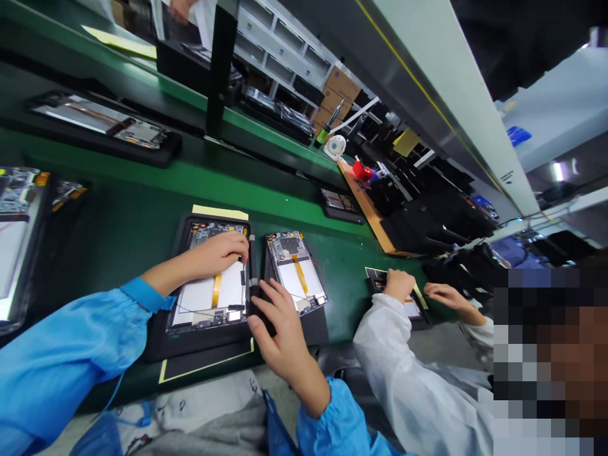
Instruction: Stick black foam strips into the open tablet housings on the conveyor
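An opened tablet [194,301], with white battery panels and an orange ribbon cable, lies in a black tray [161,335] on the green bench. My left hand [213,254] rests over its upper part, fingers bent together at the upper right edge; what they hold, if anything, is hidden. At the tray's right edge is my right hand [282,332], fingers spread and holding nothing. Just right of the tray sits a second opened tablet [297,272].
Another opened tablet [14,247] lies at the far left, one more [99,120] at the back left. To the right, a co-worker's hands [399,285] are at a smaller device. A white fan [335,146] and a wooden board [365,206] stand behind.
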Demonstrator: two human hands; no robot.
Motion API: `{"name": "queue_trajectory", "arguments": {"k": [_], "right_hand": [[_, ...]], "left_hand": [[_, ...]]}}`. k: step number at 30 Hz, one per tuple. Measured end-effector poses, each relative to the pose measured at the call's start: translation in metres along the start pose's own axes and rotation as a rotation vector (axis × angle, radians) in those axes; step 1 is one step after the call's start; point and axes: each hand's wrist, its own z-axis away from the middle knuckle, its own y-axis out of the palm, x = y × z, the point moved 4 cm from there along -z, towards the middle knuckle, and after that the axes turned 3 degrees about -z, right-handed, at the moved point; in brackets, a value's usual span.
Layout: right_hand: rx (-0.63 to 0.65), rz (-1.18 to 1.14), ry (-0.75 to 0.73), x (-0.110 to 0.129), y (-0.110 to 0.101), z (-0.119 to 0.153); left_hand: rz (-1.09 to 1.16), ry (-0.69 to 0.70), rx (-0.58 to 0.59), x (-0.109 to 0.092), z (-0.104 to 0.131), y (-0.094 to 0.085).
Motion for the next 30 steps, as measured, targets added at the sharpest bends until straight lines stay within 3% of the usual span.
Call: {"name": "queue_trajectory", "arguments": {"k": [3,6,9,11,13,16,22,26,30], "right_hand": [[0.051,0.067,-0.006,-0.002,0.001,0.005],[0.180,0.143,-0.012,-0.002,0.009,0.003],[0.239,0.148,-0.016,0.000,0.015,0.000],[0.224,0.127,-0.017,0.000,0.015,-0.001],[0.205,0.104,-0.021,0.000,0.015,-0.001],[0.186,0.060,-0.021,-0.002,0.016,0.001],[0.131,-0.033,0.029,-0.006,0.018,0.003],[0.141,-0.095,-0.029,-0.008,0.017,0.004],[0.077,-0.171,-0.088,-0.017,0.025,0.006]], "left_hand": [[-0.124,-0.151,-0.154,0.001,0.034,-0.015],[-0.297,-0.465,-0.427,0.003,0.100,-0.018],[-0.257,-0.607,-0.483,-0.006,0.161,0.010],[-0.118,-0.656,-0.487,-0.016,0.182,0.033],[-0.002,-0.706,-0.522,-0.025,0.187,0.048],[0.105,-0.782,-0.556,-0.032,0.180,0.055],[0.513,-0.994,-0.665,0.001,0.192,0.034],[0.667,-1.059,-0.526,0.022,0.186,0.014],[0.584,-1.133,-0.369,0.014,0.157,0.006]]}}
